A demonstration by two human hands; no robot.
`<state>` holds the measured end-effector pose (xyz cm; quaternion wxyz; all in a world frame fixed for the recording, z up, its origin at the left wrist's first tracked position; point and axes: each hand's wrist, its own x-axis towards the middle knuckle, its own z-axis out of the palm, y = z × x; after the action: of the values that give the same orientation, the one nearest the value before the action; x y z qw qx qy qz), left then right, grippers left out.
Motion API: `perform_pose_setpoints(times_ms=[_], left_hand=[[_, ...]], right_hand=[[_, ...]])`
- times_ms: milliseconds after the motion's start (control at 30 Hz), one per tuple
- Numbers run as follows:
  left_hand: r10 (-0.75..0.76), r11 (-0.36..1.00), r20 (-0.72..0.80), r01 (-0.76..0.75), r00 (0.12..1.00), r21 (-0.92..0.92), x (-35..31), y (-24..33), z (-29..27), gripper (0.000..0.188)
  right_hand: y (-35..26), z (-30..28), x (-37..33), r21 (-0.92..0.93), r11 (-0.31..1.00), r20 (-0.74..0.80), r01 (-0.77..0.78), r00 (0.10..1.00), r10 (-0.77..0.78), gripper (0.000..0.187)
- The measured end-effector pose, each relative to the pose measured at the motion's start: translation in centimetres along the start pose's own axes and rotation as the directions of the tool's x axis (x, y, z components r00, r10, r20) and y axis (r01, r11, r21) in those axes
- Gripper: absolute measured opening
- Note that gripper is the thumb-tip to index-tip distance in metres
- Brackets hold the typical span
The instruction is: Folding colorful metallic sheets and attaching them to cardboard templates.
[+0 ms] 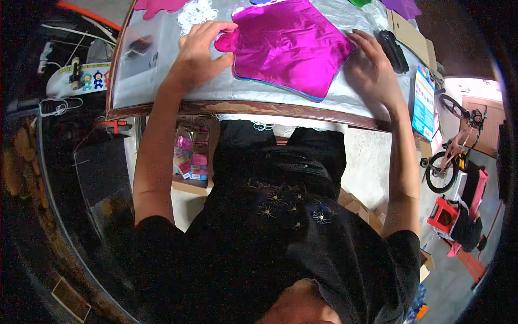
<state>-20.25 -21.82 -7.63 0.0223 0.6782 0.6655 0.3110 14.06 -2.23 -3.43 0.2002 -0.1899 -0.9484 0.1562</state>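
Our L hand (202, 55) is spread wide, thumb & fingers either side of the pink rounded tab (225, 42) on the shiny magenta five-sided foil piece (288, 48), flat on the silver-covered wood-edged table (259, 108). Our R hand (376, 69), loosely curved, is at its R corner. Prob. v. light, floppy, slippery, creases easily; best held by tab/edges.

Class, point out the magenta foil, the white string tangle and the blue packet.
Magenta foil (294, 48): head view, its middle.
White string tangle (197, 15): head view, its middle.
Blue packet (424, 102): head view, front face.
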Motion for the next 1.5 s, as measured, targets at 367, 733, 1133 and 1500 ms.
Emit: perform_pose_setpoints(times_ms=[367,733,1133,1500], left_hand=[[-0.084,0.994,-0.048,0.087,0.995,0.070,-3.9,5.2,-0.5,0.064],[-0.139,0.987,-0.031,0.141,0.990,0.074,-3.2,6.3,0.2,0.061],[-0.077,0.988,-0.042,0.082,0.996,0.132,-3.5,5.7,0.3,0.054],[0.243,0.961,0.124,-0.256,0.962,0.103,0.4,7.2,-0.8,0.034]], right_hand=[[2.2,1.0,0.6,0.079,0.989,0.026,-0.123,0.992,0.121,0.048],[3.4,1.3,0.4,0.097,0.986,0.021,-0.135,0.991,0.134,0.042],[0.7,0.1,-0.2,0.060,0.998,-0.041,-0.018,0.999,0.020,0.043],[-1.4,1.8,-0.4,0.171,0.980,0.146,0.096,0.982,-0.122,0.051]])
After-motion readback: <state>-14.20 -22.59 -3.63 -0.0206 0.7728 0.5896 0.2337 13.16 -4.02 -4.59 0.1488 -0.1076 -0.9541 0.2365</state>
